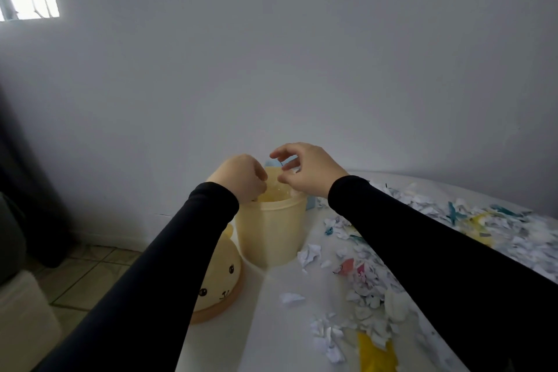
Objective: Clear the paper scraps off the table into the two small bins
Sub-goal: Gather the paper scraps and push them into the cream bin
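Note:
A pale yellow bin [271, 232] stands open on the white table [271, 326], near its left edge. My left hand [241, 177] is at the bin's left rim, and its curled fingers dip into the mouth and seem to grip the rim. My right hand [305, 169] hovers over the right side of the mouth with fingers loosely curled and spread, nothing plainly between them. A blue bin [311, 204] is mostly hidden behind the yellow one. Torn paper scraps [371, 278], mostly white with some yellow, blue and pink, cover the table's right half.
The yellow bin's domed lid [220, 278], which has a bunny face, lies at the table's left edge beside the bin. A grey wall rises right behind the table. Tiled floor [87, 272] and a dark piece of furniture are at the left.

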